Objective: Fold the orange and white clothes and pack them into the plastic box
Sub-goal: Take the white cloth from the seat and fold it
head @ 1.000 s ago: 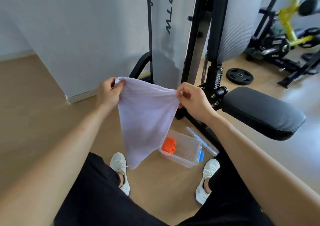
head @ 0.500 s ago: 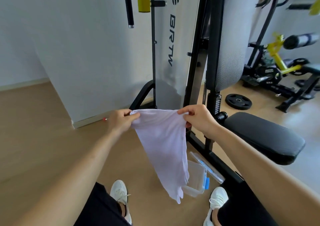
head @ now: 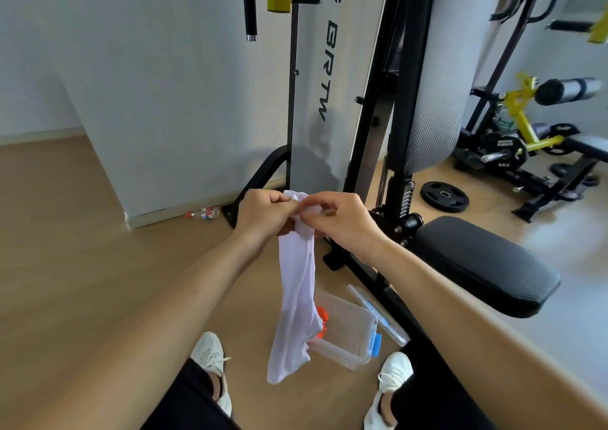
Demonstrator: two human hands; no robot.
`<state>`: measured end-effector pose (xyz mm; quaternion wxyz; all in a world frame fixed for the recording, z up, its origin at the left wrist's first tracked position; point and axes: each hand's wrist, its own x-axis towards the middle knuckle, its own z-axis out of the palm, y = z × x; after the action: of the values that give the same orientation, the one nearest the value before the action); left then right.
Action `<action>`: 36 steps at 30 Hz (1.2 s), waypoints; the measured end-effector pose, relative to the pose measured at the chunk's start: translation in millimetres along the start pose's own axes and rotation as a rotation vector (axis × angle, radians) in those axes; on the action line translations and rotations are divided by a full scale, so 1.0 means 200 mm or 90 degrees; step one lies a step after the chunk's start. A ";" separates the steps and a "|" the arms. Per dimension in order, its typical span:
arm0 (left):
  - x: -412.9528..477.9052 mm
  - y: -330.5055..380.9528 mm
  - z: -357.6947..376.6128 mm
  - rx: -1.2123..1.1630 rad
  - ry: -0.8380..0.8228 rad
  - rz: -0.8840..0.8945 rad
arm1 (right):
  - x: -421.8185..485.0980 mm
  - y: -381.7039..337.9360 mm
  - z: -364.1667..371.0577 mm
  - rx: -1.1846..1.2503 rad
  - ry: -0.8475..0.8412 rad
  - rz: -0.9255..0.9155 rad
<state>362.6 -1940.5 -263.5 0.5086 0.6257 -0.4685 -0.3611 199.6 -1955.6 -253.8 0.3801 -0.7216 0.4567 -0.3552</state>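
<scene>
Head — hands [head: 263, 214] brought together, white cloth [head: 297, 298] narrower.

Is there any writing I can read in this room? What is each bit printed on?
"BRTW": runs down the white panel of the gym machine, below a stripe logo.
"5KG": small, on the black weight plate on the yellow rack at the right.
Too blurred to read: the label on the plastic bottle on the floor, and the upper print on that plate.
None shows on the white cloth or the plastic box.
</scene>
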 end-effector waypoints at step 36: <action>-0.23 -0.83 0.41 -0.024 -0.186 -0.094 | -0.02 0.12 -0.49 0.135 0.167 -0.129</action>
<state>309.8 -1914.0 -444.4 0.4187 0.5895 -0.4835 -0.4934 104.6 -1980.5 -230.3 0.3534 -0.6673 0.3876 -0.5288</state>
